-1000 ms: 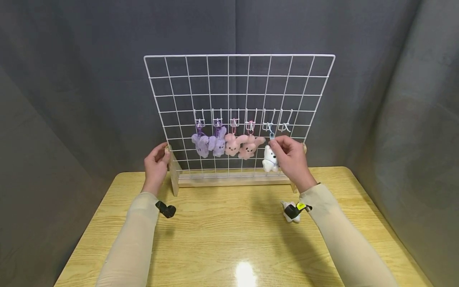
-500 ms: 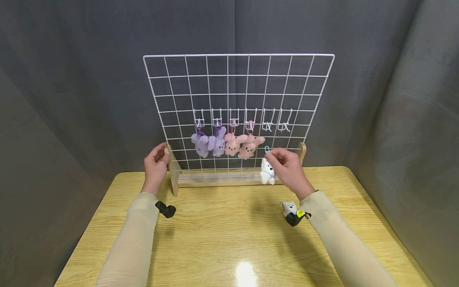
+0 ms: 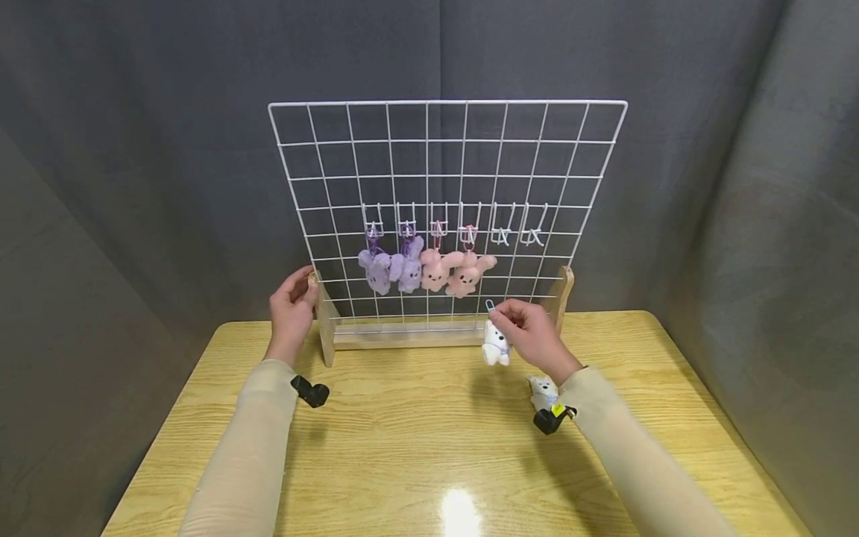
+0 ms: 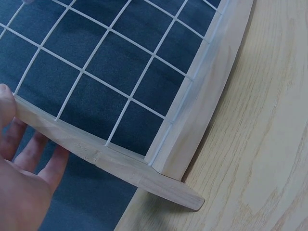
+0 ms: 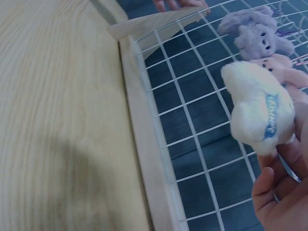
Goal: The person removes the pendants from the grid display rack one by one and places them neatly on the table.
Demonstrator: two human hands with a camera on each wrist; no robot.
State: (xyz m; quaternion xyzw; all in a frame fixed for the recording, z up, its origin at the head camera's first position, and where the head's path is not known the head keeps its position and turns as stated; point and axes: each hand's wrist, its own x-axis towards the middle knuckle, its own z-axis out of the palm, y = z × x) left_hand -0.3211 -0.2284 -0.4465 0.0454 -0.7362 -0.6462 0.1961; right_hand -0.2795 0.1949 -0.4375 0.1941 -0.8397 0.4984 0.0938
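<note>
My right hand [image 3: 533, 334] pinches the top of a white plush keychain [image 3: 496, 347], whose light blue clasp [image 3: 490, 305] sticks up above the fingers. The plush hangs in front of the rack's lower bar; in the right wrist view the white plush [image 5: 262, 106] shows a blue band. My left hand [image 3: 292, 307] grips the left wooden upright [image 3: 325, 321] of the white wire grid rack [image 3: 429, 179]. In the left wrist view, the left hand's fingers [image 4: 33, 149] curl around that wooden side piece [image 4: 96, 156].
Two purple plush keychains [image 3: 376, 273] and two pink plush keychains [image 3: 463, 276] hang from hooks on the grid. Two hooks [image 3: 533, 236] to their right carry no plush. Another white plush [image 3: 542, 389] lies on the wooden table [image 3: 389, 447], beside my right wrist.
My right hand has come down and toward me with the white plush, from just below the fifth hook to the rack's base. The left hand stays in place.
</note>
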